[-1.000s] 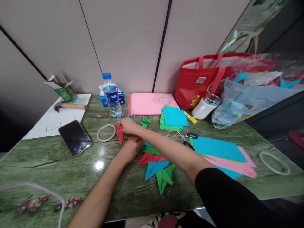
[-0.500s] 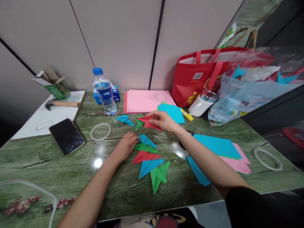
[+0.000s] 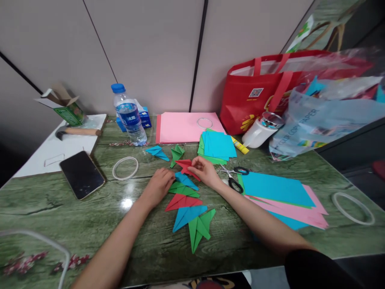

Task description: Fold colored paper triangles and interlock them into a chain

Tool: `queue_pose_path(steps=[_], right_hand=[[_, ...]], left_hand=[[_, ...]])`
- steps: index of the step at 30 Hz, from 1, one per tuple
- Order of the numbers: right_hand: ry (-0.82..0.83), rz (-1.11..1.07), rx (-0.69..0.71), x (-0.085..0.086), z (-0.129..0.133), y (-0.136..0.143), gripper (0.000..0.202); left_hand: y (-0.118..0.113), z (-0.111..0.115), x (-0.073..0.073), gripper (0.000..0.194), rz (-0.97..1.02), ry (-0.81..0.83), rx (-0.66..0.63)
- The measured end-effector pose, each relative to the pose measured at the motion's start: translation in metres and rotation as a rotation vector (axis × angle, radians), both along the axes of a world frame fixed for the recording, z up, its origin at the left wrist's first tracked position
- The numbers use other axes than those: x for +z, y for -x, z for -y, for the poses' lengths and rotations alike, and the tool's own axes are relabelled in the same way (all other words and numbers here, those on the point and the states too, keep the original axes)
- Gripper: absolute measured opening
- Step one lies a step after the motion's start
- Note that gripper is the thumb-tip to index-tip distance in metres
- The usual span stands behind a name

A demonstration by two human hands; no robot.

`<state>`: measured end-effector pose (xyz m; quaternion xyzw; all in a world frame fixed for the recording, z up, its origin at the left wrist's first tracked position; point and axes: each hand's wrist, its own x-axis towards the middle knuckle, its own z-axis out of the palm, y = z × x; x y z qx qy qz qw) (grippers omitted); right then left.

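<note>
A red folded paper piece (image 3: 184,163) is pinched in my right hand (image 3: 205,170), just above a chain of folded pieces. My left hand (image 3: 159,185) has its fingers closed on the left tip of the blue folded piece (image 3: 187,181) at the chain's top. Below it overlap a green piece (image 3: 183,189), a red piece (image 3: 184,202), a blue piece (image 3: 188,215) and a green piece (image 3: 199,230). Behind the hands lie a loose blue piece (image 3: 157,152) and a loose green piece (image 3: 177,153).
Scissors (image 3: 233,176) and coloured sheets (image 3: 276,188) lie at right, a paper stack (image 3: 219,145) behind. A bottle (image 3: 131,120), phone (image 3: 82,175), hammer (image 3: 78,131) and white ring (image 3: 125,168) are at left. A red bag (image 3: 245,96) and white cup (image 3: 258,134) stand back right.
My right hand has moved down toward me with the red piece, nearer the chain's top. The loose green piece and scissors are more exposed. My left hand stays at the blue piece.
</note>
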<state>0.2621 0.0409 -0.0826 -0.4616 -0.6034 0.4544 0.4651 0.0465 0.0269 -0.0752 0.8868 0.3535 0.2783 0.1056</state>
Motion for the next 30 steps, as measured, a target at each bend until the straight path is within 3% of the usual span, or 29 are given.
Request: queue_pose_path(steps=[6,22,30], right_hand=[[0.016,-0.029,0.004,-0.003,0.000,-0.001,0.019],[0.055,0.032,-0.055,0.005,0.004,-0.002,0.016],[0.057,0.029,-0.267,0.003,0.013,-0.002,0.020]], left_hand=[[0.003,-0.002,-0.001,0.009,-0.022,-0.032,-0.061],[-0.013,-0.007,0.005,0.009,-0.087,0.036,0.106],[-0.020,-0.009,-0.008,0.007,0.158,0.052,0.191]])
